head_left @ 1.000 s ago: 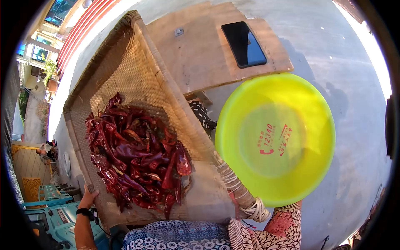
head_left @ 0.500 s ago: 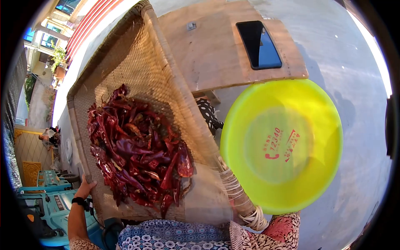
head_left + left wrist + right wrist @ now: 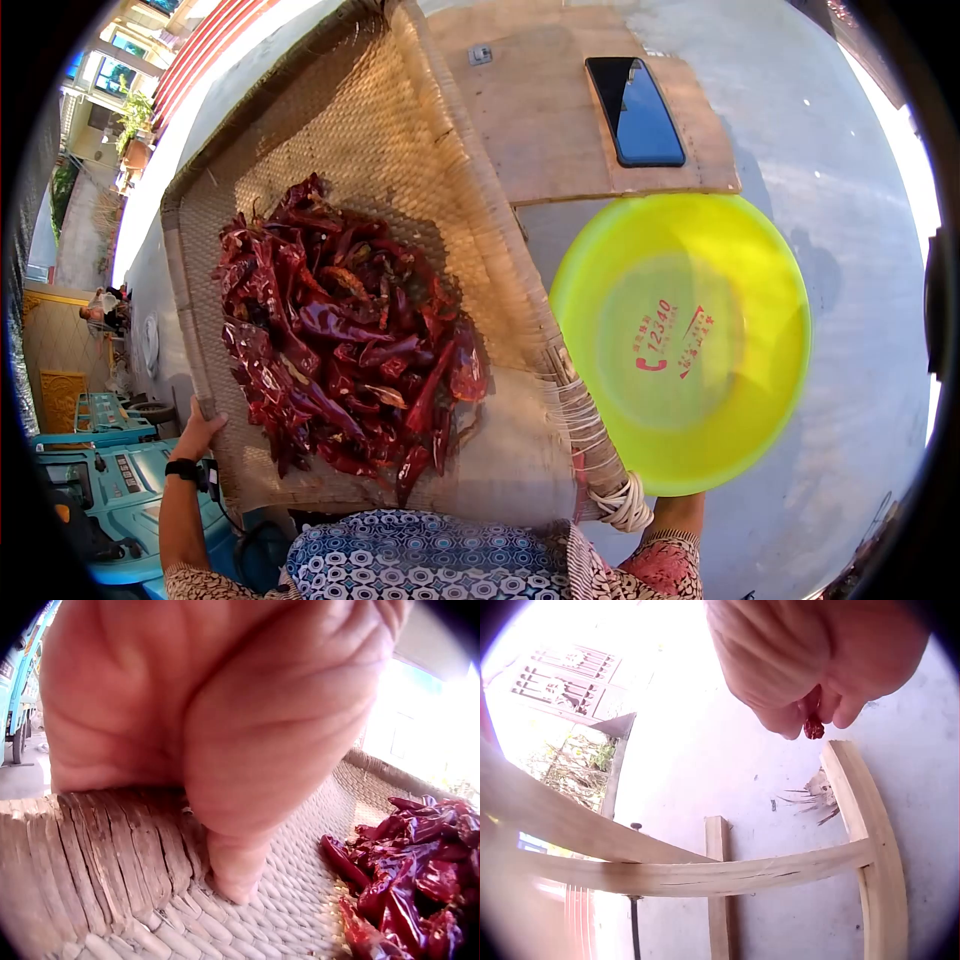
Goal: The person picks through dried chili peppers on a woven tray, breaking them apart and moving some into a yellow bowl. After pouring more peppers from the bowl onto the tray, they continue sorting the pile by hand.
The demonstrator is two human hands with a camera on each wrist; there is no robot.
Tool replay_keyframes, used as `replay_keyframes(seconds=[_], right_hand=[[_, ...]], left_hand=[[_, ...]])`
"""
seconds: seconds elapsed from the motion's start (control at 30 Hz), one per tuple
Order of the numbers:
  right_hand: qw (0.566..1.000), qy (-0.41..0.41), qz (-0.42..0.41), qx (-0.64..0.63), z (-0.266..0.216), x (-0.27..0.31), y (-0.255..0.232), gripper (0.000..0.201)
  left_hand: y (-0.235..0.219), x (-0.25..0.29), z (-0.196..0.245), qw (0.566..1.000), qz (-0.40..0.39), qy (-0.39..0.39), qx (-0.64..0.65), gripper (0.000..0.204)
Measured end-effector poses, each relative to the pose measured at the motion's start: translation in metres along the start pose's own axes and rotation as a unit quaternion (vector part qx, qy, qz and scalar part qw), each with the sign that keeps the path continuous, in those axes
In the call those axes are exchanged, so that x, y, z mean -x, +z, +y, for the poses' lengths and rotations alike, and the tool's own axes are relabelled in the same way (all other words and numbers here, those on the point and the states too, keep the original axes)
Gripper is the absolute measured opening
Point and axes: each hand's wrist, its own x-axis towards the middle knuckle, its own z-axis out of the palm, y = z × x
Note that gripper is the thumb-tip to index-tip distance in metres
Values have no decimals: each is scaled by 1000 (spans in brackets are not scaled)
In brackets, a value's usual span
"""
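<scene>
A woven scoop-shaped basket [image 3: 330, 130] fills the middle left of the head view, tilted, with a heap of dried red chillies [image 3: 350, 340] in it. My left hand [image 3: 203, 432] grips its near left rim, and the left wrist view shows the thumb [image 3: 238, 870] pressed on the weave inside. In the head view my right hand is hidden beneath a yellow-green plastic basin [image 3: 690, 440], only the forearm showing. The right wrist view has my right hand [image 3: 817, 667] with curled fingers around a small, wrinkled dark-red piece [image 3: 814, 729], like a dried chilli.
Beyond the basin, a phone [image 3: 640, 115] lies on a wooden board [image 3: 540, 150]. A wooden frame [image 3: 780, 870] stands below my right hand on the pale concrete floor [image 3: 675, 780]. At the lower left is a teal vehicle [image 3: 130, 490]. Cord binds the basket's near right corner [image 3: 625, 505].
The basket has shifted right against the basin and now hides the polka-dot cloth seen between them before. More of my right forearm shows below the basin. My left hand keeps its grip.
</scene>
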Motion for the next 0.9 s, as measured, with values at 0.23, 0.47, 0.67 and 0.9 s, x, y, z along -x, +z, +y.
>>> replay_keyframes(seconds=[0.23,0.47,0.67,0.9], right_hand=[[896,-20,139,-422,61,9,-109,33],[687,-157,422,-570,45,98,-180,26],[686,-399,417,-443,-159,286,-217,22],[759,-596,115,-234,-305,333,-112,25]], left_hand=[[-4,-14,-26,997,-16,76,17,68],[0,-19,-33,996,-25,80,31,99],[12,-31,-50,978,-20,171,121,67],[24,-34,-45,972,14,189,135,68]])
